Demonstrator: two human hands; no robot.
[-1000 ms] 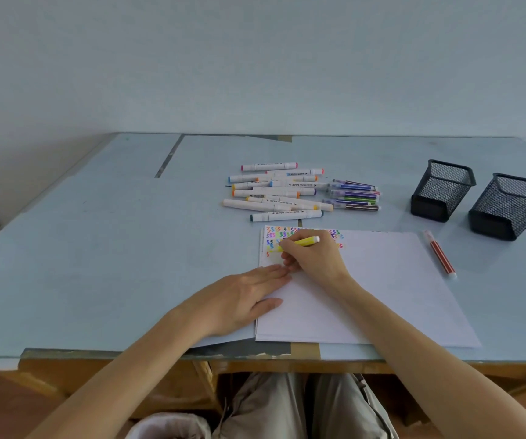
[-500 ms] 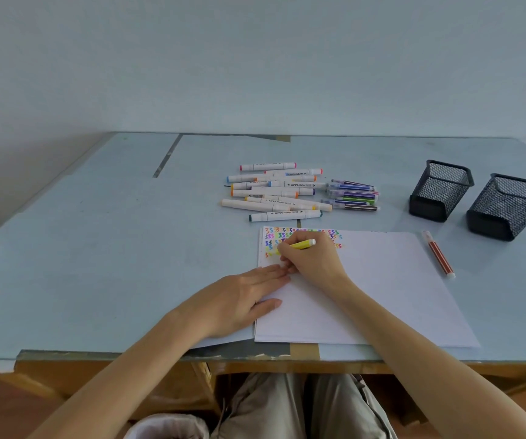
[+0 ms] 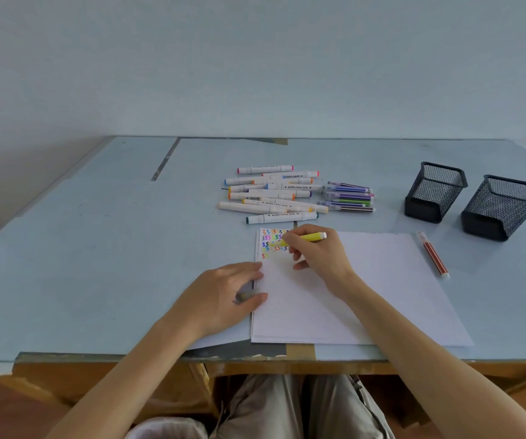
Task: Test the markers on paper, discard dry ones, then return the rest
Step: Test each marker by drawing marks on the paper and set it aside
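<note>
1. The right hand (image 3: 320, 258) is gripping the yellow marker (image 3: 307, 238), scribbling on the paper (image 3: 366, 289) – now farther right along the test marks.
2. The left hand (image 3: 223, 296) is sliding back to the paper's edge on the desk (image 3: 97, 248), fingers curling – seemingly pinching a small cap.

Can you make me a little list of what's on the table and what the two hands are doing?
right hand: holds yellow marker, tip on the paper
left hand: rests at the paper's left edge, something small and grey under the fingers
squiggles: many colours, paper's top left corner
marker pile: beyond the paper
red marker: lies right of the paper
mesh cups: two, black, far right
</note>
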